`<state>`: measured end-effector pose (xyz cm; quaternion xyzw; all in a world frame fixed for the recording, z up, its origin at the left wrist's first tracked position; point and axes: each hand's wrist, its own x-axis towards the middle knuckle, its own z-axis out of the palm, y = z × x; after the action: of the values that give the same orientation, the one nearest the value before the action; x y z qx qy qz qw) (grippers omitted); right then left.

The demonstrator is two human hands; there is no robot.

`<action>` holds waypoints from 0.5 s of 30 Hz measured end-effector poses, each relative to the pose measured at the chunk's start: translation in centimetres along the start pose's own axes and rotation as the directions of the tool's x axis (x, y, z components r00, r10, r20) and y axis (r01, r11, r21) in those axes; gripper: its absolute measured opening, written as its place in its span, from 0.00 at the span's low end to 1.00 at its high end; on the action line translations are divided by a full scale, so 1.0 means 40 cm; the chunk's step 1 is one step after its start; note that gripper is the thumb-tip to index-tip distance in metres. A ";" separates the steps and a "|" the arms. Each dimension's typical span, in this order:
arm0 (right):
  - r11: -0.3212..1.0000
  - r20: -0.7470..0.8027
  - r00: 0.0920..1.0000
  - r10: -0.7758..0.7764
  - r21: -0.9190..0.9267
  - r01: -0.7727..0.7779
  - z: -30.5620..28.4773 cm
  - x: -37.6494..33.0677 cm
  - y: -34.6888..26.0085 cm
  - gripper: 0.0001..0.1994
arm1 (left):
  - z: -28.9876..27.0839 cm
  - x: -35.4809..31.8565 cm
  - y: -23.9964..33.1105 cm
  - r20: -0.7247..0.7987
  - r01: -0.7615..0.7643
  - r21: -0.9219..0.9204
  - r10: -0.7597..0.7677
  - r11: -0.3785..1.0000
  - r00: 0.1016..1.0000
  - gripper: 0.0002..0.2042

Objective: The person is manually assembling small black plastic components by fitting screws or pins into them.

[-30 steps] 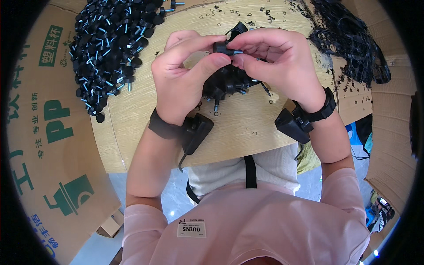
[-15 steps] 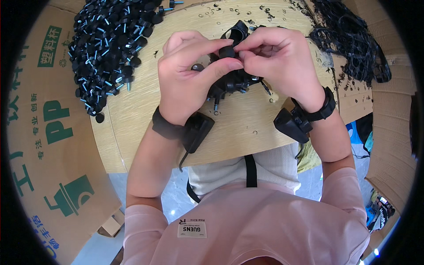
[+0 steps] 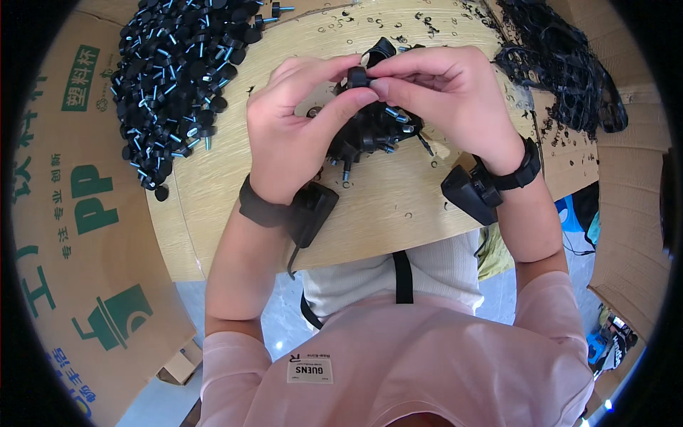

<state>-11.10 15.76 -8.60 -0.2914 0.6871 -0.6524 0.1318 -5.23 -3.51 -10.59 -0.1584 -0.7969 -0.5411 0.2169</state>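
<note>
Between the thumb and forefinger of my left hand (image 3: 293, 114) is a round black knob (image 3: 358, 77), held above the wooden table. My right hand (image 3: 455, 96) has its thumb and forefinger pinched together against the knob's right edge; whatever is between those fingertips is hidden. Under both hands lies a small heap of black knobs with metal studs (image 3: 363, 135), partly covered by my fingers. Just beyond the fingertips a black ring-shaped piece (image 3: 380, 50) shows.
A big pile of black studded knobs (image 3: 174, 78) covers the table's far left. Tangled black strips (image 3: 562, 71) lie at the far right. Small black rings and scraps (image 3: 427, 25) are scattered over the wooden table (image 3: 384, 213). Cardboard walls (image 3: 92, 213) stand at the sides.
Both hands have shifted slightly left, carrying the knob with them. More of the studded heap beneath now shows. The knob remains in my left fingers.
</note>
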 end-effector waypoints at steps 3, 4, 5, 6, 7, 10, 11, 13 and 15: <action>0.998 0.035 0.998 0.058 -0.015 -0.058 -0.017 0.007 -0.004 0.08 | 0.001 0.010 -0.001 0.095 -0.143 0.026 0.140 0.989 0.986 0.18; 0.995 0.049 0.994 0.094 0.019 -0.095 -0.021 0.008 -0.007 0.08 | -0.001 0.011 0.000 0.094 -0.143 0.025 0.140 0.989 0.986 0.18; 0.995 0.049 0.994 0.095 0.018 -0.096 -0.023 0.009 -0.012 0.08 | -0.004 0.012 0.001 0.115 -0.182 0.032 0.177 0.983 0.978 0.18; 0.990 0.079 0.989 0.127 0.054 -0.132 -0.024 0.010 -0.019 0.08 | -0.007 0.014 0.002 0.135 -0.222 0.040 0.215 0.974 0.967 0.18; 0.982 0.110 0.981 0.159 0.088 -0.169 -0.025 0.010 -0.023 0.08 | -0.007 0.013 0.003 0.134 -0.224 0.040 0.217 0.974 0.967 0.18; 0.971 0.161 0.976 0.150 0.162 -0.176 -0.024 0.010 -0.023 0.08 | 0.004 0.003 0.003 0.025 -0.185 -0.141 0.190 0.973 0.981 0.17; 0.972 0.162 0.976 0.147 0.161 -0.173 -0.020 0.009 -0.023 0.08 | 0.013 0.000 0.005 -0.055 -0.148 -0.187 0.140 0.971 0.989 0.17; 0.978 0.042 0.993 0.111 0.175 -0.117 -0.005 0.005 -0.025 0.07 | 0.020 -0.004 0.004 -0.137 -0.120 -0.231 0.089 0.966 0.987 0.17; 0.991 -0.037 0.998 0.051 0.125 -0.046 0.014 -0.003 -0.009 0.07 | 0.022 -0.006 0.000 -0.159 -0.030 -0.068 0.019 0.997 0.987 0.16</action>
<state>-10.61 15.36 -8.34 -0.2527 0.6545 -0.6963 0.1517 -5.18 -2.68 -11.02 -0.1323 -0.7558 -0.5768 0.2802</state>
